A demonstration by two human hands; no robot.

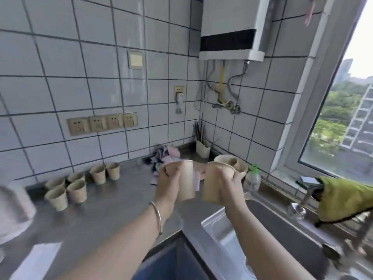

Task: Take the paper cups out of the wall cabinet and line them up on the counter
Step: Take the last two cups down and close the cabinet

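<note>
Both forearms reach forward over the desk's (pixel 113 201) front edge. The left grip (pixel 168 179) wraps one paper cup (pixel 186 179), the right grip (pixel 228 183) another paper cup (pixel 213 182), both aloft. Seven cups (pixel 76 183) stand along the tiled wall (pixel 80 77); a sink (pixel 282 235) sits right.

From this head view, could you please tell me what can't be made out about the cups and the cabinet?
- Wall cabinet: outside the head view, past the top edge.
- Left cup: the left hand covers its side; single or stacked unclear.
- Right cup: the right hand hides part; motion blur softens it.
- Counter cups: their prints are too blurred to read.
</note>
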